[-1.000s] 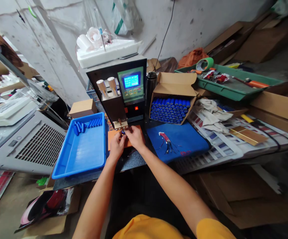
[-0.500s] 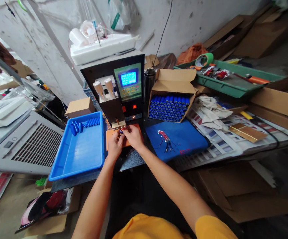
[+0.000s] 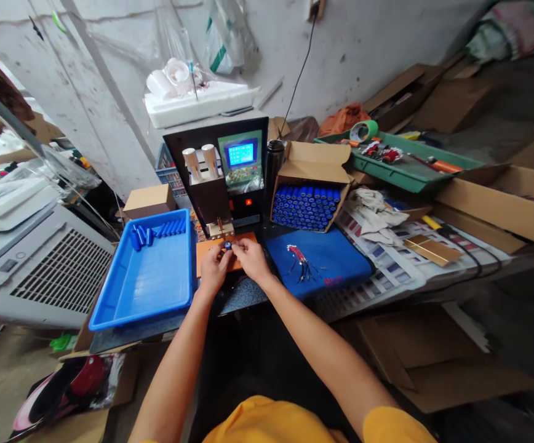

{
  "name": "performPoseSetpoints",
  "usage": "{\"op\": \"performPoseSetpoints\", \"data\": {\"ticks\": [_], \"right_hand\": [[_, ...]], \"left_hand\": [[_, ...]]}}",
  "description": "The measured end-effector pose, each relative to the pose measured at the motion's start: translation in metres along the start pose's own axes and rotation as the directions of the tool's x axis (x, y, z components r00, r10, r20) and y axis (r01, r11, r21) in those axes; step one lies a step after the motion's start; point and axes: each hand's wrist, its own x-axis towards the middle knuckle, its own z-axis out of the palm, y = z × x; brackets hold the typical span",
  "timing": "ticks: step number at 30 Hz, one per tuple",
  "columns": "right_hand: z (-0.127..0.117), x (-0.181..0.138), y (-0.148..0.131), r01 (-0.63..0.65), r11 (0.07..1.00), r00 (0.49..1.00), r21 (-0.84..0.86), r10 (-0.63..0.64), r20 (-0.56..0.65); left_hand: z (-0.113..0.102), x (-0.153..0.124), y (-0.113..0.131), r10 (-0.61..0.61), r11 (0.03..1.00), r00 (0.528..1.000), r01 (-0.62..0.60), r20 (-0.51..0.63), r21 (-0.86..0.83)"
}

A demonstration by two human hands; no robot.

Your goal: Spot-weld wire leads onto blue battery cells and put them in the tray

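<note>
A blue cylindrical battery cell stands end-up between my fingertips, just in front of the copper-coloured electrodes of a black spot welder. On its left side, my left hand is closed with the fingertips against the cell. From the right, my right hand pinches at the same cell; whether a thin wire is also in these fingers I cannot tell. Both hands rest over an orange pad. Red and black wire leads lie on a blue cloth-like mat to the right.
A blue tray at left holds several blue cells. A cardboard box packed with blue cells stands behind the mat, beside a dark bottle. Further right are a green tray and white gloves or rags.
My hands and the cell have drawn slightly back from the electrodes, and the cell's end now shows between the fingers. The camera view has shifted a little.
</note>
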Motion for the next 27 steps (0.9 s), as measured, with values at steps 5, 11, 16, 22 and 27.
{"op": "performPoseSetpoints", "data": {"ticks": [5,11,16,22,27], "right_hand": [[-0.003,-0.012,-0.003,0.010,0.997,0.999,0.079,-0.013,0.042],[-0.002,-0.017,-0.001,0.031,0.999,0.999,0.038,-0.033,0.032],[-0.001,-0.017,0.001,0.026,0.999,0.999,0.028,-0.027,0.027],[0.000,-0.015,0.003,0.021,1.000,1.000,0.022,-0.022,0.013],[-0.003,-0.014,0.003,0.027,0.998,0.999,0.048,-0.025,-0.042]], "left_hand": [[0.000,-0.003,-0.001,0.039,0.999,0.999,-0.039,0.006,-0.021],[-0.003,-0.005,0.002,0.067,0.998,0.998,-0.068,0.019,0.003],[-0.002,-0.004,-0.002,0.079,0.997,0.997,-0.079,0.004,0.000],[0.002,0.000,-0.004,-0.036,0.999,0.999,0.036,0.011,-0.012],[0.003,0.004,0.000,-0.080,0.996,0.997,0.080,0.009,-0.037]]}}
